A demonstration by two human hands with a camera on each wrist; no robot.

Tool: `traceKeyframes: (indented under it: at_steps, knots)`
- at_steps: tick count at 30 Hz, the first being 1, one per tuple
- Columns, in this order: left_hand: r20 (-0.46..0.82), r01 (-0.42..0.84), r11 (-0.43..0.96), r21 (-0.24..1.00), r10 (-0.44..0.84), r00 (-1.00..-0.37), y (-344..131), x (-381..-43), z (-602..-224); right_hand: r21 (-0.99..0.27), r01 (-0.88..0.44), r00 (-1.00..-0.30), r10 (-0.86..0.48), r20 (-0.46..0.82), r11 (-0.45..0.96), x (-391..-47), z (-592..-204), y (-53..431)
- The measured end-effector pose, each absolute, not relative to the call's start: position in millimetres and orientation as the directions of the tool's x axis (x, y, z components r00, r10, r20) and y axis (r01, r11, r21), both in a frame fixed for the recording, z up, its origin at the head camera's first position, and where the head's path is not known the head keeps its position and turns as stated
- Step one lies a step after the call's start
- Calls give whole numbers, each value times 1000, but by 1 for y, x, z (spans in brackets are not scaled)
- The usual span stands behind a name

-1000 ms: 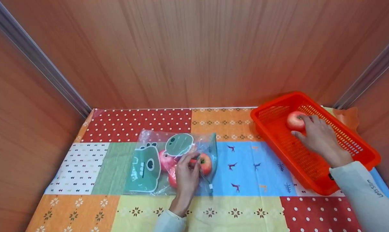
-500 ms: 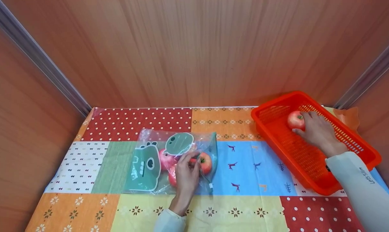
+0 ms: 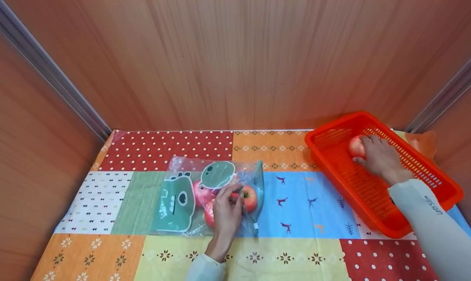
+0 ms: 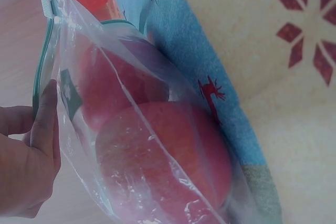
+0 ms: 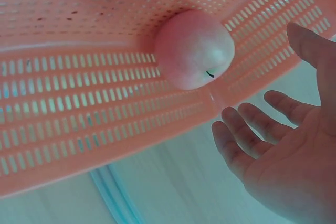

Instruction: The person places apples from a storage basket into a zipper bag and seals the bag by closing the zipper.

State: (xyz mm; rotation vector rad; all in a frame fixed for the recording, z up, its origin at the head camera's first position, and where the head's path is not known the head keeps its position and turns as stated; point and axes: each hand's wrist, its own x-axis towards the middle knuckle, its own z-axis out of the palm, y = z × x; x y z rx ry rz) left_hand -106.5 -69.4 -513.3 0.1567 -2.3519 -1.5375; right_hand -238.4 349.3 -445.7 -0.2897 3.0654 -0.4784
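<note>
A clear zip bag (image 3: 175,207) with green cartoon prints lies in the middle of the cloth, several red apples (image 3: 250,200) inside it. My left hand (image 3: 226,212) pinches the green-edged mouth of the bag; in the left wrist view the fingers (image 4: 46,114) grip that edge beside the white slider (image 4: 47,7). At the right, one apple (image 3: 356,147) sits at the far end of an orange-red plastic basket (image 3: 338,166). Over it is my right hand (image 3: 381,158), fingers spread. In the right wrist view a gap shows between that hand (image 5: 294,140) and the apple (image 5: 194,51).
Patchwork cloth (image 3: 297,195) covers the table. Wood-grain panels (image 3: 235,66) stand at the back and on both sides. The basket's far end is close to the back panel. An orange-brown piece (image 3: 423,142) lies behind the basket at right.
My right hand has shifted slightly to the left, covering more of the apple in the basket. My left hand and the bag have stayed in place.
</note>
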Motion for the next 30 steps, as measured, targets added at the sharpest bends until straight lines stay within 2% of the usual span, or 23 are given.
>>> traceKeyframes:
  at_steps: [9, 30]
  knots:
    - [235, 105, 422, 901, -270, -934, -70, -106, -515, -262, -209, -978, -206, 39, 942, -250, -460, 356]
    - [194, 85, 395, 915, -246, -950, -71, -106, -514, -241, -180, -976, -204, -79, 954, -262, -470, 369]
